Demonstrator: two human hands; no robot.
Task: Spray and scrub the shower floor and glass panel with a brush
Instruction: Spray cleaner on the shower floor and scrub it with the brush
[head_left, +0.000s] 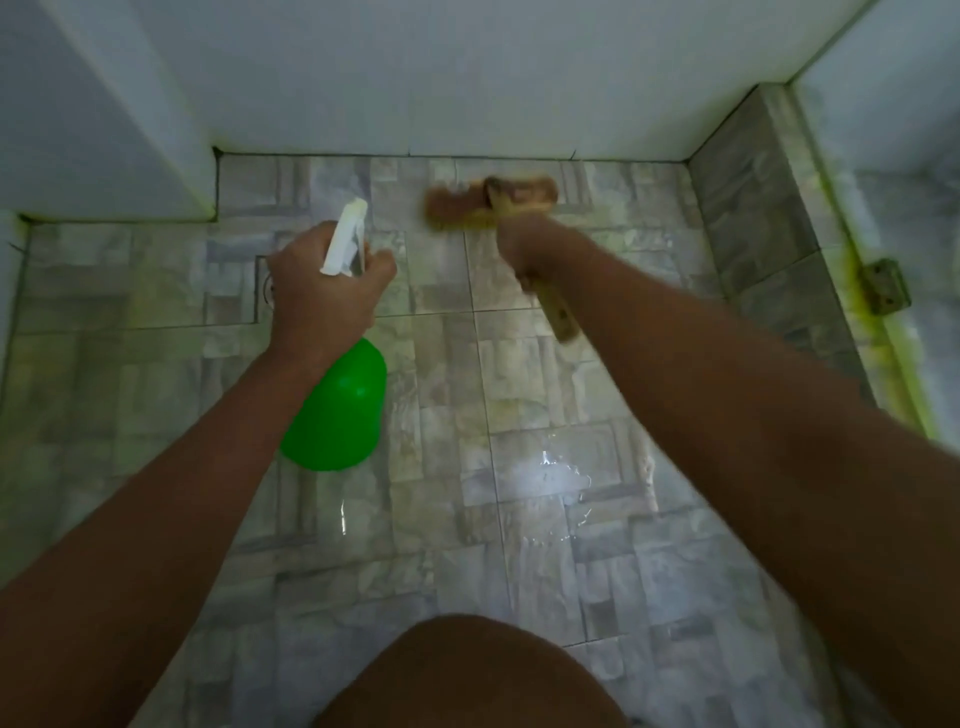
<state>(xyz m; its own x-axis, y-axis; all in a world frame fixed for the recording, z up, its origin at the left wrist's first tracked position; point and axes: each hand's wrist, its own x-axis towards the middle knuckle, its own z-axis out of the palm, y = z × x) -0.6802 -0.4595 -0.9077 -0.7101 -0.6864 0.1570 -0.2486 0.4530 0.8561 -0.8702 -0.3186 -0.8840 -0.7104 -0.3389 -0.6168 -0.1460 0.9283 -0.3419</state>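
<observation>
My left hand (324, 288) grips the neck of a green spray bottle (337, 410), whose white trigger head (345, 236) points toward the far wall. My right hand (535, 247) holds the wooden handle of a scrub brush (491, 202). The brush's brown bristle head lies blurred on the grey tiled shower floor (545, 519), close to the far wall. The handle's end sticks out below my right fist. The glass panel (914, 208) stands at the right edge of the view. A wet sheen shows on the floor tiles.
A white tiled wall (467, 78) closes the far side, and a wall corner juts out at the left. A raised tiled curb (753, 208) with a metal hinge (885, 286) runs along the right. A floor drain (267, 286) hides partly behind my left hand. My knee (467, 675) fills the bottom centre.
</observation>
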